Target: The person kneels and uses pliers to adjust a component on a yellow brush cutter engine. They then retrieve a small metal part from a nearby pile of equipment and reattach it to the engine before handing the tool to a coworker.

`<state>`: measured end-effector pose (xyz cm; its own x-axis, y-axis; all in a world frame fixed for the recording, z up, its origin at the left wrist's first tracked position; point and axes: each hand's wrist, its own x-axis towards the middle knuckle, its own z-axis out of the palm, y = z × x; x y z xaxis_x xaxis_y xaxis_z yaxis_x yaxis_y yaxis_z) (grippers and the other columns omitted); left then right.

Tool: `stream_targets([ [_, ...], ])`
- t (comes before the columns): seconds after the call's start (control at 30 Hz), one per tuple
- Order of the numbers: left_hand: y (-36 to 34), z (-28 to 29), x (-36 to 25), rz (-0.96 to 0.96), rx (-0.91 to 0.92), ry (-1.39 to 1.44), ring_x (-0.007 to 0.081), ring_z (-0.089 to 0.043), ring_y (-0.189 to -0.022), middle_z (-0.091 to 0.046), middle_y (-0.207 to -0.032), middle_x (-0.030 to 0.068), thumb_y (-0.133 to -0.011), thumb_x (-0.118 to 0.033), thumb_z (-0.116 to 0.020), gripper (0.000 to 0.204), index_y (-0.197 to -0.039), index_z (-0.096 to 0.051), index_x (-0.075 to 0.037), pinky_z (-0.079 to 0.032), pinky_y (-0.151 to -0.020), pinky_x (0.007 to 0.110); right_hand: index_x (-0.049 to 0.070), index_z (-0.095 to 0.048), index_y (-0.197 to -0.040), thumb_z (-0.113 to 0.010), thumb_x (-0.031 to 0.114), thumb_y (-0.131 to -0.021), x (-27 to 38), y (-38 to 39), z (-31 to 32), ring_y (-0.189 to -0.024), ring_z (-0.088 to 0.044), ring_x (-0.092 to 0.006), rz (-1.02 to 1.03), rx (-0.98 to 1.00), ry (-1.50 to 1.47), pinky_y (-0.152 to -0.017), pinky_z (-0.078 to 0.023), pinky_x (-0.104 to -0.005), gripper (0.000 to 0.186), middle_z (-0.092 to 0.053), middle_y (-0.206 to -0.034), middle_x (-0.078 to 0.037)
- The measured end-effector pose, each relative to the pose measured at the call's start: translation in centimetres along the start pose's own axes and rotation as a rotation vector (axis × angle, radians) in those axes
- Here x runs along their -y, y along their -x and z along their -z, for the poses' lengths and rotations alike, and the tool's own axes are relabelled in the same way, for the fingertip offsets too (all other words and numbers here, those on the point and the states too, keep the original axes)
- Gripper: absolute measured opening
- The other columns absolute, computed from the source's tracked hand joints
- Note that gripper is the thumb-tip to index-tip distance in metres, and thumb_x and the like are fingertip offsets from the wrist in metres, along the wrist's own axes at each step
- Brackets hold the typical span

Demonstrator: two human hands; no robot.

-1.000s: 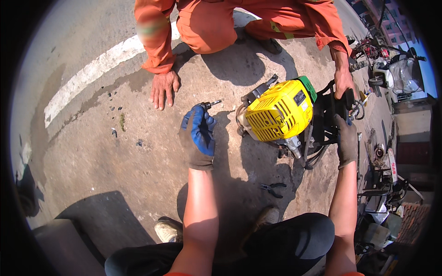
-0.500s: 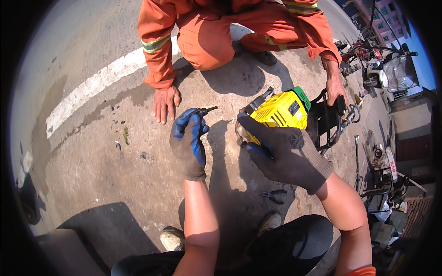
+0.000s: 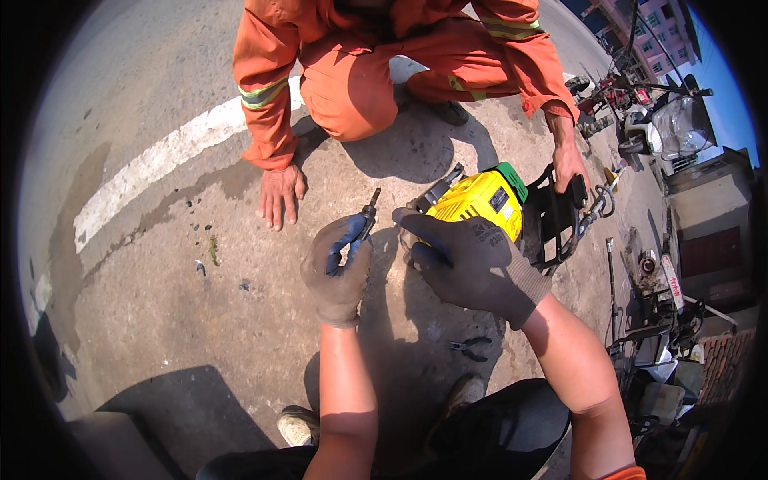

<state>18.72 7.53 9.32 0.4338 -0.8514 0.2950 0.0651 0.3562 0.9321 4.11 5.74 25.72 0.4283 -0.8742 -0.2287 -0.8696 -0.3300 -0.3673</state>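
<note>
My left hand [image 3: 336,268], in a grey glove with blue palm, is closed around a small dark metal piece [image 3: 370,210] with a thin shaft pointing up. To its right, my gloved right hand [image 3: 460,260] grips the near left end of a small yellow engine [image 3: 472,200] with a green cap. Its index finger lies along the top; part of the grip is hidden behind the hand. The engine sits on its side on the concrete, with a black frame [image 3: 546,212] at its right end. A co-worker's hand [image 3: 570,164] holds that frame.
A crouching co-worker in orange workwear [image 3: 344,96] leans the other hand [image 3: 282,194] on the ground. Pliers [image 3: 470,348] lie near my shoes. Tools and machines, including a bar with red marking [image 3: 672,282], line the right side. A white painted line [image 3: 164,156] crosses the ground.
The dark metal piece in my left hand has turned from pointing right to pointing up. My right hand stays at the engine's end. The whole view has shifted slightly.
</note>
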Motion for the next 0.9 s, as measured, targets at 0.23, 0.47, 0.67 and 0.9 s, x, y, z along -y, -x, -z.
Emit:
stream_targets([
  [0.23,-0.3,0.0,-0.3,-0.152,0.023,-0.127,0.0245,-0.066,-0.092,-0.065,-0.104,0.0194,-0.074,0.005,-0.065,0.027,-0.100,-0.062,0.004,-0.053,-0.080,0.033,0.011,-0.056,-0.129,-0.053,0.022,-0.086,-0.7,-0.8,-0.6,-0.084,-0.064,-0.0344,0.015,-0.084,-0.158,-0.075,-0.050,-0.0416,0.045,-0.066,-0.094,-0.020],
  [0.47,-0.4,-0.2,-0.3,-0.189,0.007,-0.198,0.0258,-0.066,-0.091,-0.066,-0.102,0.0191,-0.073,0.005,-0.067,0.027,-0.099,-0.062,0.003,-0.053,-0.080,0.033,0.012,-0.054,-0.131,-0.052,0.022,-0.085,1.2,-1.3,0.8,-0.082,-0.064,-0.0345,-0.083,0.025,-0.084,-0.073,-0.049,-0.0422,0.047,-0.066,-0.089,-0.020],
  [0.67,-0.3,-0.2,-0.3,-0.166,-0.027,-0.193,0.0255,-0.067,-0.091,-0.066,-0.101,0.0184,-0.073,0.004,-0.067,0.026,-0.099,-0.064,0.003,-0.053,-0.080,0.033,0.017,-0.054,-0.133,-0.051,0.027,-0.090,1.3,-1.6,0.7,-0.076,-0.065,-0.0289,-0.084,0.066,-0.011,-0.072,-0.050,-0.0369,0.044,-0.066,-0.082,-0.014],
  [0.9,-0.2,-0.4,-0.1,-0.148,-0.028,-0.162,0.0242,-0.066,-0.092,-0.066,-0.101,0.0178,-0.075,0.004,-0.068,0.025,-0.099,-0.064,0.004,-0.053,-0.080,0.032,0.018,-0.054,-0.132,-0.051,0.025,-0.090,1.0,-1.8,0.3,-0.071,-0.063,-0.0271,-0.047,-0.005,0.005,-0.069,-0.049,-0.0371,0.043,-0.065,-0.077,-0.012],
])
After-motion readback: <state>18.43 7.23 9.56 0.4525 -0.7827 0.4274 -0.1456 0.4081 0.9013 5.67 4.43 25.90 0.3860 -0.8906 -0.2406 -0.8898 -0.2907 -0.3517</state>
